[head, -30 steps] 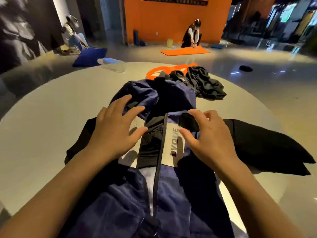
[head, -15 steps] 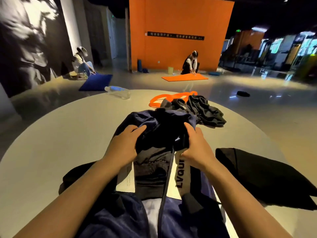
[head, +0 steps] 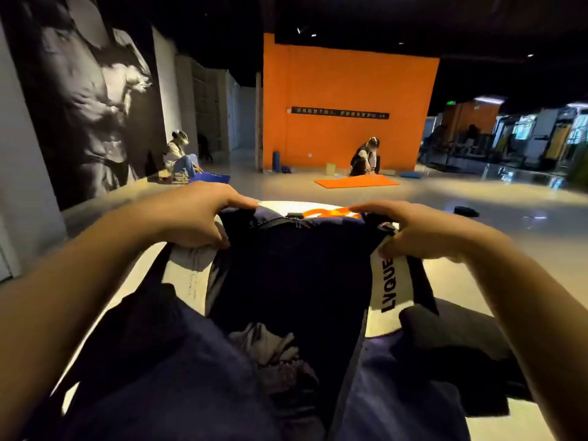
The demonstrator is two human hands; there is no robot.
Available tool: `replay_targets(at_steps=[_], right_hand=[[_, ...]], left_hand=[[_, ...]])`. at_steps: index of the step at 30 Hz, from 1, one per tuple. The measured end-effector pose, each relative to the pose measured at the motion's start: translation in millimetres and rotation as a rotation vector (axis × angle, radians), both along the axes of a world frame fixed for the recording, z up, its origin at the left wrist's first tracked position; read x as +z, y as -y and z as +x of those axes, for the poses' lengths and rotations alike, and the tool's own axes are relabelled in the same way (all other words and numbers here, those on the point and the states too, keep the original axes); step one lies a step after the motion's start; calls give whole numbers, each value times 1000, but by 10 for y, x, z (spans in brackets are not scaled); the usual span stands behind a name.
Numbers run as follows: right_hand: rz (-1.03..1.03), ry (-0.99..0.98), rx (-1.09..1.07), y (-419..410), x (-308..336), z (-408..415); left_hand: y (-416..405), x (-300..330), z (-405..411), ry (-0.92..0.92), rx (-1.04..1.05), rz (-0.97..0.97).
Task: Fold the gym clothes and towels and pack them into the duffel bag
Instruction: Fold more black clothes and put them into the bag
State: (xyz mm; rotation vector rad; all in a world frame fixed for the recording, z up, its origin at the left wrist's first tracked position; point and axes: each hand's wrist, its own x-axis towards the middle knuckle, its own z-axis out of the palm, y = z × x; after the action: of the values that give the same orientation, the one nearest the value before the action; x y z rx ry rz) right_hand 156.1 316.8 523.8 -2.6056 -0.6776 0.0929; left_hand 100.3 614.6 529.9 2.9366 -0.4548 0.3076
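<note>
head view: left hand [head: 194, 219] pinches navy jacket [head: 296, 268] at upper edge, centre left of frame; right hand [head: 423, 230] pinches opposite corner beside white lvque panel [head: 389, 283]. garment lifted, hangs mid-frame over round table [head: 451, 281]. risk, my guess: slippery cloth slides from light pinch, or lower part bunches and fold goes crooked. black bundle [head: 451, 345] lower right, cannot tell if duffel bag or cloth; contents not visible. orange strap [head: 327, 213] peeks behind top edge.
</note>
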Motion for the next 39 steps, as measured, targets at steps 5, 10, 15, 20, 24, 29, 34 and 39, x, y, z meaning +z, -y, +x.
replay_targets(at_steps=[5, 10, 15, 20, 24, 29, 34, 39], right_hand=[[-284, 58, 86, -62, -452, 472], [-361, -51, 59, -122, -1019, 906], [-314, -224, 52, -186, -1422, 1192], [-292, -324, 29, -247, -1625, 1440], [-298, -367, 15, -268, -1783, 1485], [-310, -346, 4, -272, -1876, 1475], [-374, -140, -16, -272, -1789, 1327], [-330, -3, 11, -249, -1583, 1114]], left_hand=[[-180, -454, 451, -166, 0, 196], [-431, -958, 895, -163, 78, 280], [-666, -1386, 1194, -259, 134, 175], [-753, -1799, 1390, -360, 159, 64], [-710, -2093, 1383, -326, 210, -15], [-712, -2153, 1350, -278, 228, -35], [-663, -1981, 1305, -232, 220, -18], [-569, -1671, 1235, -142, 191, 123]])
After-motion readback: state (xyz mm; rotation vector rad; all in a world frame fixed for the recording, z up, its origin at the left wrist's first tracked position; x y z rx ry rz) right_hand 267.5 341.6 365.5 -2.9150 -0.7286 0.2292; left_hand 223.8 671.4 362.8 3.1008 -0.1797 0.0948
